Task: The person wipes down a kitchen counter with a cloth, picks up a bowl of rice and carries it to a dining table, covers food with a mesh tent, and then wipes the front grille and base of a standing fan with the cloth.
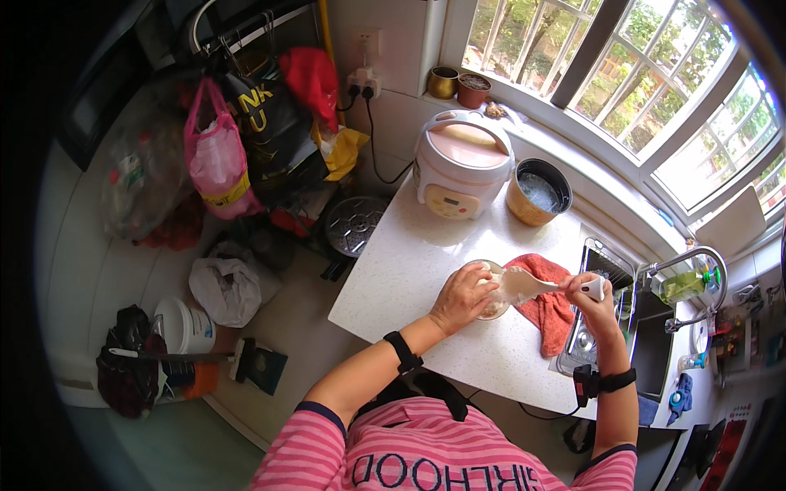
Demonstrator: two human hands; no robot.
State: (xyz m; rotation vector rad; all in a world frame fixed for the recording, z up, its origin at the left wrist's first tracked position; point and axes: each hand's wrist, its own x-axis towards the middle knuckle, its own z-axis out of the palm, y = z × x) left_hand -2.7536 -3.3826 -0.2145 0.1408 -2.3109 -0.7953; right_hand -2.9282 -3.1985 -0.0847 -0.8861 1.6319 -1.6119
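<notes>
A small bowl with white rice in it stands on the white counter. My left hand covers its left side, with bent fingers reaching over the rice beside the paddle's tip. Whether those fingers pinch rice or grip the bowl cannot be made out. My right hand is closed around the handle of a white rice paddle. Rice clings to the paddle's blade, which is tilted toward the bowl. Under the paddle lies a crumpled red-orange cloth.
Behind the bowl sit a white rice cooker and a cooking pot holding cloudy liquid. A sink with a curved faucet and a metal rack is at right. Bags hang at left, above a white bucket.
</notes>
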